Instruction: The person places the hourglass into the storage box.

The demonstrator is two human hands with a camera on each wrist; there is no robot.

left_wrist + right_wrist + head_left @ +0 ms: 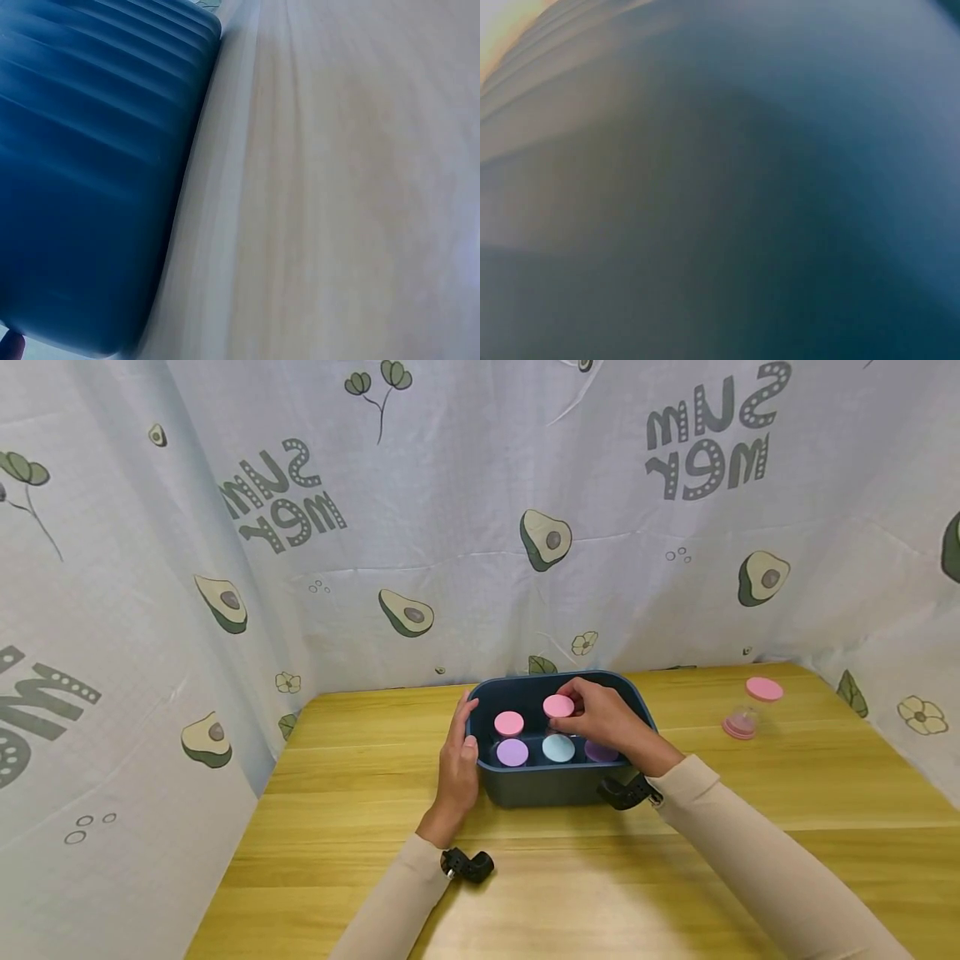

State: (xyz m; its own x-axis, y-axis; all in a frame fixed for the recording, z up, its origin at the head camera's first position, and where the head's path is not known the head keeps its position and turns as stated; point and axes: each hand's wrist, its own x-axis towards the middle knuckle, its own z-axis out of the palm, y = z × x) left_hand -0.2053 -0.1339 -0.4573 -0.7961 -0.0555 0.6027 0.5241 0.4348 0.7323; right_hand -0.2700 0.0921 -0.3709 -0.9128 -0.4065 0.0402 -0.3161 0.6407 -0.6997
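Note:
A dark blue bin [555, 787] stands on the table with several small hourglasses upright inside, seen mostly by their round end caps. My right hand [600, 717] reaches over its right side and pinches a pink-capped hourglass [558, 706] between thumb and fingers. Around it are another pink hourglass [509, 723], a purple one [512, 752], a light blue one [558, 748] and a second purple one [602, 752], partly under my hand. My left hand [457, 772] lies along the bin's left side with fingers extended. In the left wrist view, the bin's ribbed wall [97, 150] fills the left.
Another pink hourglass [742, 720] with clear glass stands at the table's right. A patterned curtain [480, 527] hangs behind the wooden table [360, 777] and along its sides. The right wrist view is filled by the blurred bin wall [817, 225].

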